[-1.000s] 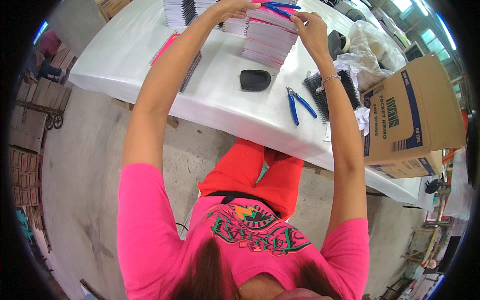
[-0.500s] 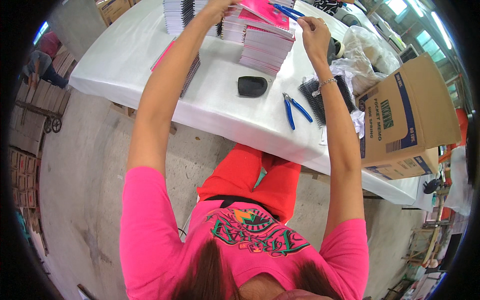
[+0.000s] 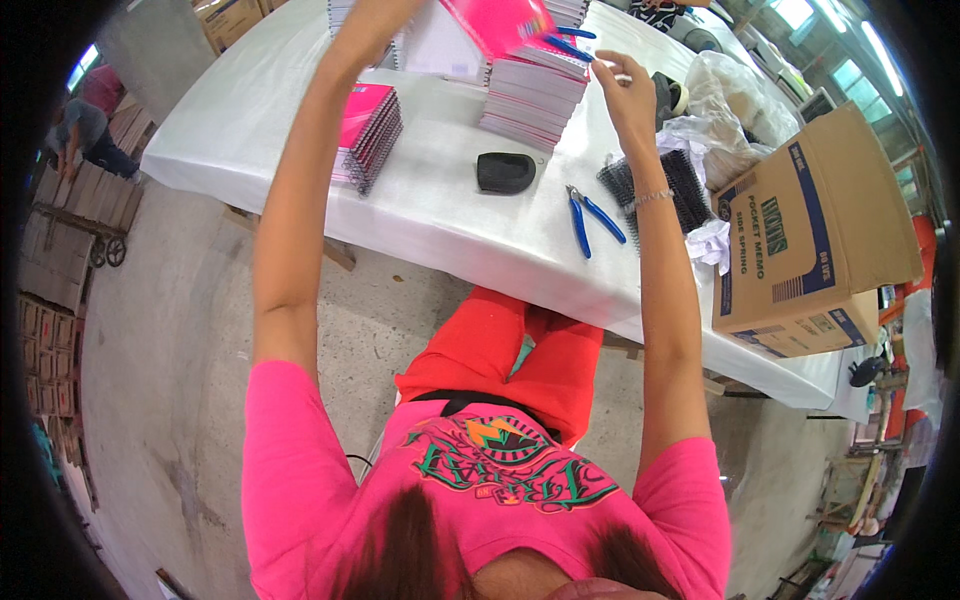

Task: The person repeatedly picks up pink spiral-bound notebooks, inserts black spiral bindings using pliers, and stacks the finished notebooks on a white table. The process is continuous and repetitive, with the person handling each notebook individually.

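Observation:
My left hand point(image 3: 375, 25) is at the top edge of the view, its fingers cut off, at a pink-covered spiral notebook point(image 3: 495, 22) that is lifted and tilted. My right hand point(image 3: 628, 95) is closed by the handle ends of blue-handled cutting pliers point(image 3: 568, 44), just above a notebook stack point(image 3: 535, 98). Beside my left forearm lies a smaller stack of pink spiral notebooks point(image 3: 370, 135). A second pair of blue-handled pliers point(image 3: 592, 220) rests on the table, near a black mouse-shaped object point(image 3: 505, 172).
A white-covered table point(image 3: 430, 215) spans the view. To the right stand an open cardboard box point(image 3: 800, 240), black spiral binding coils point(image 3: 680, 195), crumpled paper point(image 3: 710, 243) and clear plastic bags point(image 3: 745, 100). A person point(image 3: 80, 135) bends over stacked boards at far left.
My left hand has moved left and up, and the pink notebook has shifted left with it. The stack by my left forearm now shows more. My right hand has dropped slightly.

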